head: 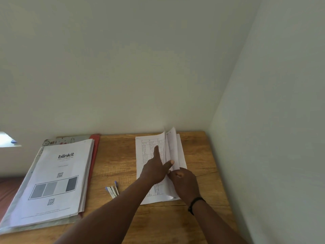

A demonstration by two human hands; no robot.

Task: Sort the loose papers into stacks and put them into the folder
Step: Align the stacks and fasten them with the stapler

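On the table (119, 155), a printed sheet (149, 173) is pressed flat by the left hand (154, 170); lifted pages (171, 148) are pinched by the right hand (184, 184).

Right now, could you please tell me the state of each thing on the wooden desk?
White blinkit-printed paper stack: flat on the folder.
Red folder: lying under that stack.
White table-printed sheets: some lifted on edge.
Left hand: fingers straight, pressing the sheets.
Right hand: pinching the lifted sheets.

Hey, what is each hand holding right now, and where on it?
The right hand pinches the lifted sheets of the right paper pile near their lower edge. The left hand holds nothing; its straight fingers press flat on the table-printed page beneath.
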